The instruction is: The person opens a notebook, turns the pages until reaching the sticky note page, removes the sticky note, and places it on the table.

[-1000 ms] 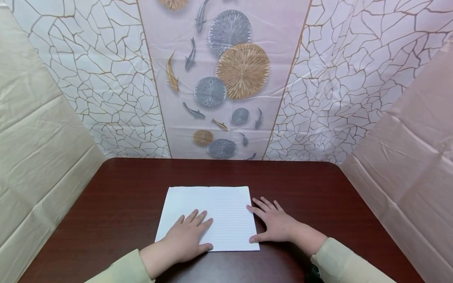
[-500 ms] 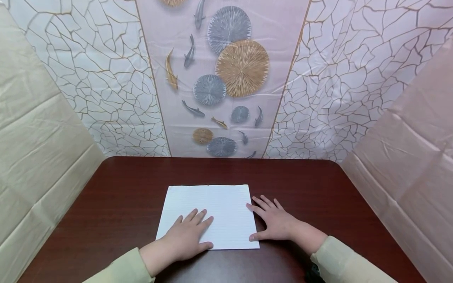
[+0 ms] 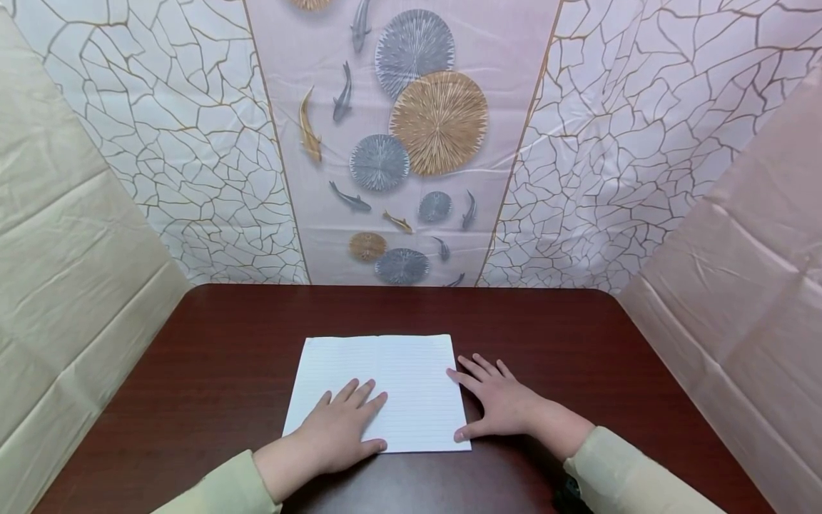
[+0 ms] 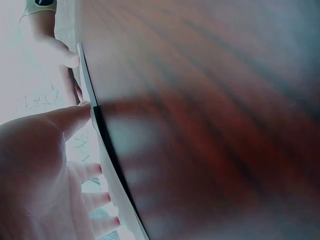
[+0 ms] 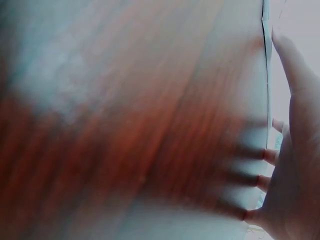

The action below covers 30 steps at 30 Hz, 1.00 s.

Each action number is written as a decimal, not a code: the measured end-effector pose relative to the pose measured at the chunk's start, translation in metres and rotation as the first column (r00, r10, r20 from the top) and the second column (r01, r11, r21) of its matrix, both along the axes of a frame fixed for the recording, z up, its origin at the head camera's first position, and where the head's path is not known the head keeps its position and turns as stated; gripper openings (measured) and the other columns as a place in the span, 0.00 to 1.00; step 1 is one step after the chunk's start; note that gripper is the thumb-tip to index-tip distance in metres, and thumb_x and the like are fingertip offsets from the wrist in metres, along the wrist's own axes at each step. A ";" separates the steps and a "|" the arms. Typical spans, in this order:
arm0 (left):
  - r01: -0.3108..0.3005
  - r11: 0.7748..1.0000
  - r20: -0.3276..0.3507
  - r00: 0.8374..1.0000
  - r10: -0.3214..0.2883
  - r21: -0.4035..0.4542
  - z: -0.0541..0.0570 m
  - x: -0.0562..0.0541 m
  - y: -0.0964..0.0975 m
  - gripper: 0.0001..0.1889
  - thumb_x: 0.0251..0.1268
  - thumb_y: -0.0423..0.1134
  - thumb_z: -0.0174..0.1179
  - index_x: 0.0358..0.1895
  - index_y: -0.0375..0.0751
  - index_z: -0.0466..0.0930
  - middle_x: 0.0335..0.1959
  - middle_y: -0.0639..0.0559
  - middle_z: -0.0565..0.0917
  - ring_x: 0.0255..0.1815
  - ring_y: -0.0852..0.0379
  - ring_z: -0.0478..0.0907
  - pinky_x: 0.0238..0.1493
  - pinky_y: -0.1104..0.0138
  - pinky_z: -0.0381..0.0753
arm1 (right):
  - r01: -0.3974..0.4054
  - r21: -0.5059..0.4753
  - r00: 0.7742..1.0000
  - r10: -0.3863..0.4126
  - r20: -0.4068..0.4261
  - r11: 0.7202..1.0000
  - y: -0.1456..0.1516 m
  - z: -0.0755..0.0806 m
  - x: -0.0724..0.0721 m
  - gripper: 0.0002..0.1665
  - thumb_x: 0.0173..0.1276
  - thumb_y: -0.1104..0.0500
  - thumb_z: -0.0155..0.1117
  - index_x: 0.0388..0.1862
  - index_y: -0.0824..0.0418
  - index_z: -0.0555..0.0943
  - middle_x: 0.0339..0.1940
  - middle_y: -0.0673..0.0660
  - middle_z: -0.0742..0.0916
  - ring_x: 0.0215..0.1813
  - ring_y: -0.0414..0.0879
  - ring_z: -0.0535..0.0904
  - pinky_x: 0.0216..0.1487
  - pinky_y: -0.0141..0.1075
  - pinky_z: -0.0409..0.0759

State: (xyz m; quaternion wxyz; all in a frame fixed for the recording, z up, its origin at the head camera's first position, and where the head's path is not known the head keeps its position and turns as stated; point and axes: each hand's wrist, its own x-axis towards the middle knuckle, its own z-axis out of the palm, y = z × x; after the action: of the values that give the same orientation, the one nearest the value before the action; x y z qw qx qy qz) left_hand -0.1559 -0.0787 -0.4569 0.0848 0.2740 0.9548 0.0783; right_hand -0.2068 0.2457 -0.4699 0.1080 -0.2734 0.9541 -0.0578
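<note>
An open lined notebook (image 3: 414,392) with white pages and a fold down its middle lies flat on the dark red-brown table. Across the lower part of its left page rests my left hand (image 3: 337,432), palm down with the fingers spread. At the right edge, the thumb and index fingertip of my right hand (image 3: 504,407) touch the page, while its other fingers reach onto the table beside it. The left wrist view shows the notebook's thin near edge (image 4: 112,155) with the left thumb at it. In the right wrist view, the right hand's fingertips (image 5: 270,156) meet the table surface.
The table (image 3: 212,385) has rounded far corners. Behind it hangs a patterned cloth (image 3: 398,235) with fish and round motifs, and plain beige cloths (image 3: 83,300) flank both sides. A dark object (image 3: 568,492) shows under the right sleeve.
The head view has tilted slightly, so the whole scene sits a little higher. Both hands and the notebook keep practically the same places relative to each other.
</note>
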 end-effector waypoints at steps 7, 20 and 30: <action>0.000 1.000 0.007 1.000 0.000 0.005 0.001 0.000 0.000 0.39 0.67 0.65 0.55 0.76 0.50 0.63 0.77 0.44 0.60 0.77 0.40 0.55 0.66 0.35 0.60 | -0.005 -0.005 1.000 0.005 -0.001 1.000 0.000 0.001 0.001 0.67 0.46 0.13 0.56 0.81 0.43 0.56 0.81 0.56 0.57 0.80 0.60 0.47 0.71 0.68 0.48; 0.004 1.000 0.012 1.000 -0.004 0.014 0.002 0.000 0.000 0.39 0.67 0.64 0.55 0.76 0.49 0.63 0.77 0.43 0.61 0.77 0.39 0.55 0.66 0.35 0.60 | 0.001 -0.027 1.000 -0.001 0.002 1.000 -0.002 0.005 0.002 0.66 0.47 0.14 0.58 0.80 0.45 0.58 0.81 0.56 0.58 0.80 0.61 0.48 0.70 0.69 0.49; 0.005 1.000 0.001 1.000 -0.005 0.012 0.001 0.000 0.000 0.39 0.67 0.64 0.55 0.76 0.49 0.63 0.77 0.44 0.61 0.77 0.39 0.55 0.66 0.35 0.60 | 0.015 -0.023 1.000 -0.015 -0.005 1.000 -0.005 0.003 0.000 0.64 0.48 0.14 0.55 0.80 0.44 0.59 0.80 0.56 0.59 0.80 0.61 0.48 0.70 0.69 0.49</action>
State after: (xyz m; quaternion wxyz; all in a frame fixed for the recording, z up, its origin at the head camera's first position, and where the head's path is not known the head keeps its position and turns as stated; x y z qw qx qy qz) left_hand -0.1564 -0.0791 -0.4560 0.0838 0.2768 0.9536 0.0840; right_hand -0.2063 0.2411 -0.4669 0.1020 -0.2677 0.9556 -0.0691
